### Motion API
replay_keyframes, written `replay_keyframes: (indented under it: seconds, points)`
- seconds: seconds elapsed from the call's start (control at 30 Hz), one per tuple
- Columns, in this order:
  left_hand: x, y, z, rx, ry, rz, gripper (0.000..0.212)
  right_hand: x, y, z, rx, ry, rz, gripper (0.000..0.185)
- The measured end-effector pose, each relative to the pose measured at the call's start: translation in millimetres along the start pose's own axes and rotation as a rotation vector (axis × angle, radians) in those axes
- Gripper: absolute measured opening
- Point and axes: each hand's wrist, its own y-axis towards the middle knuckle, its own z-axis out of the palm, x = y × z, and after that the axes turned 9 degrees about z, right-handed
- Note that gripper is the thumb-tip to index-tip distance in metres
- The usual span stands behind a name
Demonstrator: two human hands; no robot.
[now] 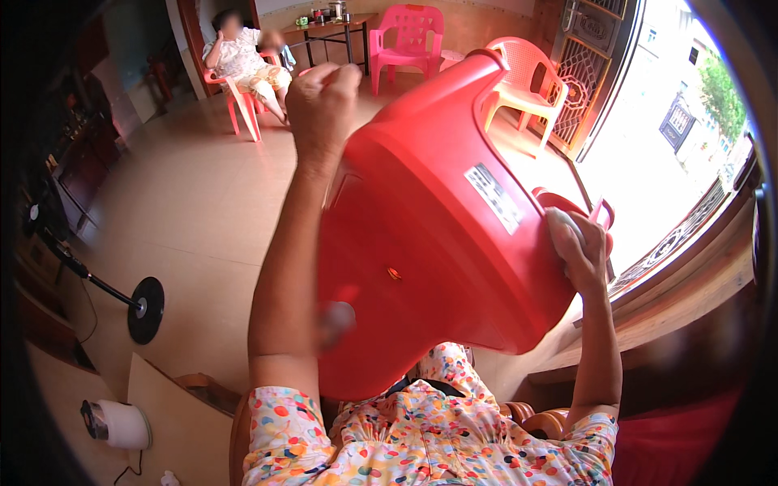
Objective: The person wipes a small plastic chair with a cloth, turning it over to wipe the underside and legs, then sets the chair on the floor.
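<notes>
A large moulded red plastic piece (419,243), perhaps a child's seat, is tilted up before my chest. It bears a printed label (493,197) and a small orange mark. My left hand (322,112) is raised beside its upper left edge, with fingers curled. Whether those fingers grip anything is hidden. At the piece's right edge, my right hand (585,252) is closed around a pale wad (565,226), perhaps a cloth, which presses against the red plastic. Curved red parts (602,212) stick out just beyond that hand.
A person (240,54) sits in a plastic armchair at the far left. Pink (408,36) and orange-lit (529,85) armchairs stand by a table (340,27). A fan's round base (146,310) and a white kettle-like appliance (121,424) are at left. The open doorway (644,140) is right.
</notes>
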Motion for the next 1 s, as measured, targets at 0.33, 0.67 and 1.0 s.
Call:
replay_keyframes:
  seconds: [0.33,0.67,1.0]
  points:
    - [85,-30,42,0.854,-0.160,-0.618,0.070,-74,-59,-35,-0.298,-0.083,-0.114,0.062]
    - [48,-33,47,0.787,-0.298,-0.190,0.043,-148,-91,-40,-0.270,-0.113,-0.132,0.043]
    - [34,-31,36,0.762,0.113,0.095,0.049,-168,-78,71,-0.354,0.540,0.102,0.038]
